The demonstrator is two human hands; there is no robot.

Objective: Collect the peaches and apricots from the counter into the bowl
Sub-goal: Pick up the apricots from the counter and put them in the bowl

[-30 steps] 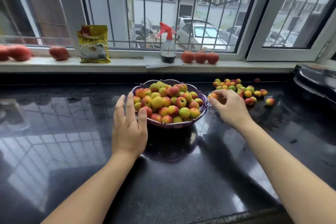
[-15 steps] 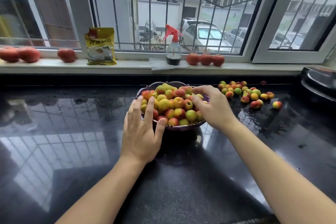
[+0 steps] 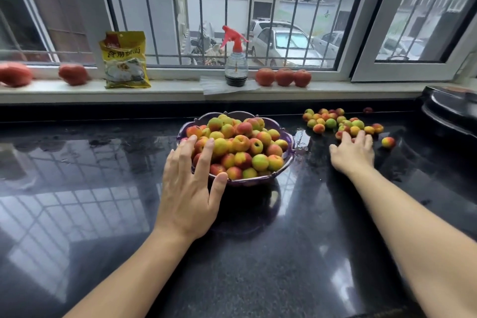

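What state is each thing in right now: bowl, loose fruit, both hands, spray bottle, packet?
Bowl: upright, heaped with fruit.
Loose fruit: scattered on the counter, right of the bowl.
Left hand: open, fingers resting on the bowl's near rim.
Right hand: open, reaching into the loose fruit.
Spray bottle: upright on the sill.
Yellow packet: standing on the sill.

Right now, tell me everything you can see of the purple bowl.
The purple bowl is translucent, plastic-looking, with a scalloped rim. It stands upright on the glossy black counter, left of the loose fruit pile, and is heaped above its rim with small red, yellow and green peaches and apricots. The left hand lies on its near-left edge, fingers straight over the fruit, thumb at the rim. The right hand is clear of it.
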